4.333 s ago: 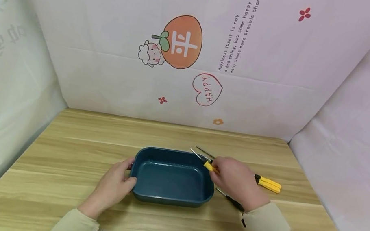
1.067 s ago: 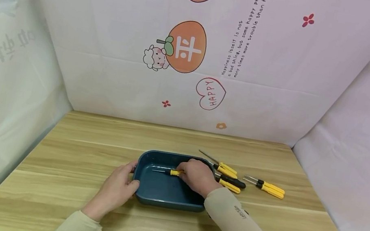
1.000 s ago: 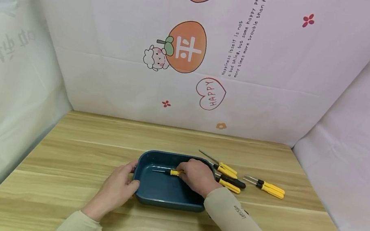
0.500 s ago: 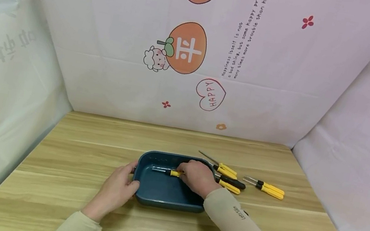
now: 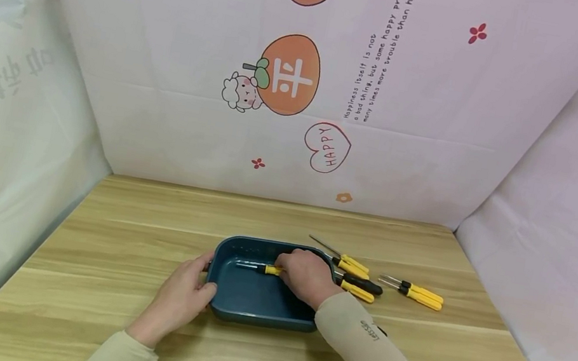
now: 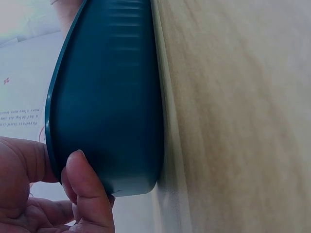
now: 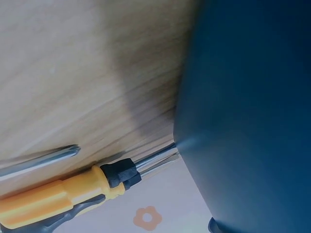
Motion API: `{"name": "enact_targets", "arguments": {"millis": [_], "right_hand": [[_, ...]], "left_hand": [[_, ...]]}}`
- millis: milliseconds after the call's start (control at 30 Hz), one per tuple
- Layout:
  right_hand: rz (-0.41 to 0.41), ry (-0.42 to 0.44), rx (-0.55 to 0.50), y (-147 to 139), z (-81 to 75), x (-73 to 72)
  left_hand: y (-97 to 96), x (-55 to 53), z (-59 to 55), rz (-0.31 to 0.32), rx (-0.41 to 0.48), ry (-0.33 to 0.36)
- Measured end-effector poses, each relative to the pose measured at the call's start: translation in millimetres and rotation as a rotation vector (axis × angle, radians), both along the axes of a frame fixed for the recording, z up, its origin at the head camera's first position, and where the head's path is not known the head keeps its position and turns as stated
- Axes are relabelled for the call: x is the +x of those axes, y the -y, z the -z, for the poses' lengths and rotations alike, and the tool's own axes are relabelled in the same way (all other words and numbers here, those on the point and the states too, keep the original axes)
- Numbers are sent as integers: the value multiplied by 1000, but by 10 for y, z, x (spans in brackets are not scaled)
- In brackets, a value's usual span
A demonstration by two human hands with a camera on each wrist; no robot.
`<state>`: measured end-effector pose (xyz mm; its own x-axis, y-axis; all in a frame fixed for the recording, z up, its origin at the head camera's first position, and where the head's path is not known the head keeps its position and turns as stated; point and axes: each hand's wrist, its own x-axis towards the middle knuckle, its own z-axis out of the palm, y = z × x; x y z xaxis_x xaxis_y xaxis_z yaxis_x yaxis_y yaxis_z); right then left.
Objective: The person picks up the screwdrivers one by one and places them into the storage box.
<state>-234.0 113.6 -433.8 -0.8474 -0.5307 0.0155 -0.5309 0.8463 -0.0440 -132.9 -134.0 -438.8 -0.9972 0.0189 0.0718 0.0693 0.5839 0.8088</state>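
Note:
In the head view, my left hand [image 5: 182, 294] grips the left end of a dark blue rectangular dish [image 5: 257, 297], its thumb over the rim. The left wrist view shows thumb and fingers pinching the end of the dish [image 6: 112, 97]. My right hand [image 5: 307, 277] is inside the dish and holds a small screwdriver [image 5: 270, 270] by its yellow handle. The shaft lies low, close to the dish's floor, pointing left; the rest of the handle is hidden by the hand. In the right wrist view the dish wall [image 7: 238, 116] hides the right hand.
Right of the dish lie a black-handled screwdriver [image 5: 365, 284] and a yellow-handled screwdriver [image 5: 358, 292]. Behind them rest two more yellow handles [image 5: 354, 264]. Farther right lies a pair of yellow screwdrivers [image 5: 422, 296]. A printed white cloth [image 5: 188, 124] backs the wooden table [image 5: 144, 213].
Over the longer span my right hand has carried the screwdriver from above the dish's back right rim down into the dish. During the last second both hands hardly move.

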Motion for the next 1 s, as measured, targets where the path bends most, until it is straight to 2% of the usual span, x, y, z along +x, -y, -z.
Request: {"name": "enact_targets", "arguments": {"millis": [400, 1000], "right_hand": [[9, 9, 6, 29, -4, -3], [27, 26, -3, -18, -9, 6]], "left_hand": [[21, -25, 27, -26, -13, 17], [8, -31, 40, -21, -14, 12]]}}
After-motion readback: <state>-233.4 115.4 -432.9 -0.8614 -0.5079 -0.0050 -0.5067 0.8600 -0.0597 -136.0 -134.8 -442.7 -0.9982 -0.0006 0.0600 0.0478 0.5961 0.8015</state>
